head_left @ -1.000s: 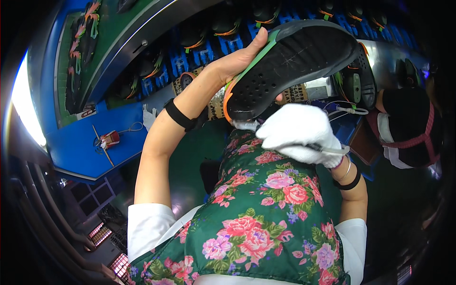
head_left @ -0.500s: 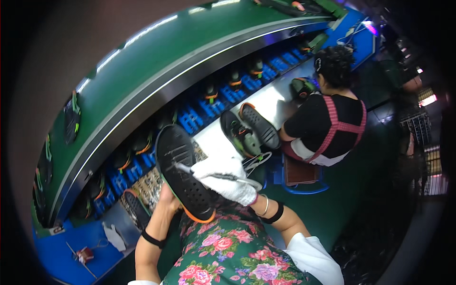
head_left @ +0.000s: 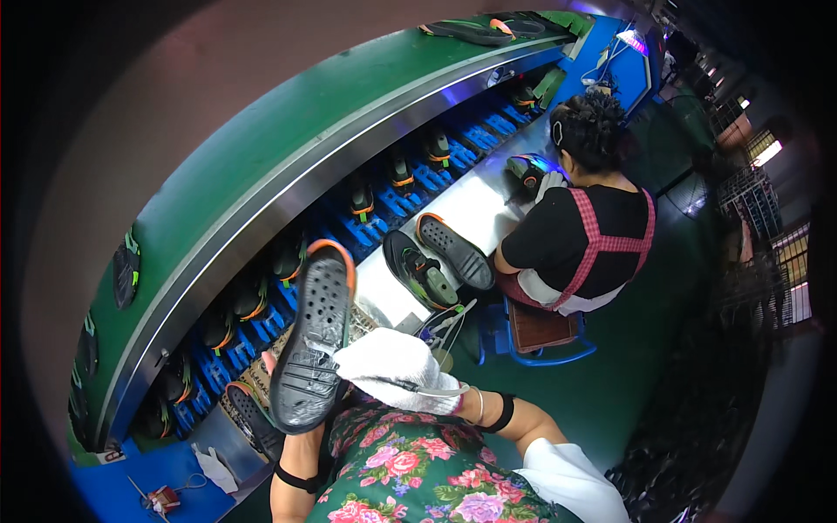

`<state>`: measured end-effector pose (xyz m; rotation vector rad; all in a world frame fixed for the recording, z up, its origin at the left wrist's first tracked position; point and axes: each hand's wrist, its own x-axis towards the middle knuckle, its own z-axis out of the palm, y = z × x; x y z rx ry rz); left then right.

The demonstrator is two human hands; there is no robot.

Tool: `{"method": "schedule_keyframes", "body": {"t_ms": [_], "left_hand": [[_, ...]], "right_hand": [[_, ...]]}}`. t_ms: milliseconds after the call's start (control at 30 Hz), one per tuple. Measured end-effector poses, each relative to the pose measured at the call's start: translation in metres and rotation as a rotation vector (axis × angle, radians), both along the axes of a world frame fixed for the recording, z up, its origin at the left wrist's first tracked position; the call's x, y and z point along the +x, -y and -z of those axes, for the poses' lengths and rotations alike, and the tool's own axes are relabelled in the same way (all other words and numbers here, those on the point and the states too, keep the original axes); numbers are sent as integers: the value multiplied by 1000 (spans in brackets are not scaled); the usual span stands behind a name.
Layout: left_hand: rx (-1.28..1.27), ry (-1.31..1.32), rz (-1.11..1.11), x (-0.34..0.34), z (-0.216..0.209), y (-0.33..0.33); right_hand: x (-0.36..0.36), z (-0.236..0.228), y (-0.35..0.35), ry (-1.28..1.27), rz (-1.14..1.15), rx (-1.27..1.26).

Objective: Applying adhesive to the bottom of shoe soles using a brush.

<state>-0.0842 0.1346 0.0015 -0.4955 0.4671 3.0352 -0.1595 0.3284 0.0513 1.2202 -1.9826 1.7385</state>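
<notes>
My left hand (head_left: 268, 360) holds a black shoe sole (head_left: 316, 327) with an orange rim at its top end, mostly hidden behind it. The sole's inner face is toward me, with rows of holes and ribs, and parts of it look shiny and wet. My right hand (head_left: 392, 362), in a white knitted glove, is closed on a thin pen-like applicator with a grey tube (head_left: 417, 387). Its tip is hidden by the glove, close to the sole's right edge. Another sole (head_left: 255, 418) lies on the bench beside my left forearm.
A dark shoe upper (head_left: 418, 275) and an orange-edged sole (head_left: 455, 251) lie on the white bench (head_left: 375, 292). Blue racks with shoes (head_left: 362, 205) line the curved green conveyor (head_left: 261, 131). To the right, a co-worker (head_left: 602, 209) sits on a stool (head_left: 540, 327), handling a shoe.
The sole has been turned end for end, so its orange end now points up. My gloved right hand has shifted slightly left and down beside it. The view has also moved.
</notes>
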Motion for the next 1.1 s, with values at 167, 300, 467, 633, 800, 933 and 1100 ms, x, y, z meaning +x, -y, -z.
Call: {"method": "schedule_keyframes", "body": {"t_ms": [167, 300, 467, 633, 800, 933, 1100], "left_hand": [[119, -102, 7, 25, 55, 21], [135, -203, 87, -5, 12, -17], [387, -92, 56, -4, 19, -21], [459, -53, 90, 1, 20, -24], [-155, 100, 156, 3, -4, -30], [575, -214, 122, 12, 31, -22], [-57, 212, 98, 9, 29, -19]], "right_hand": [[-4, -16, -3, 13, 7, -10], [-19, -15, 2, -31, -31, -27], [-39, -33, 7, -30, -40, 39], [-49, -44, 23, -232, 1, 215], [-45, -43, 35, -216, 45, 192], [-33, -42, 41, -212, -85, 169], [-42, -27, 29, -41, -37, 99]]}}
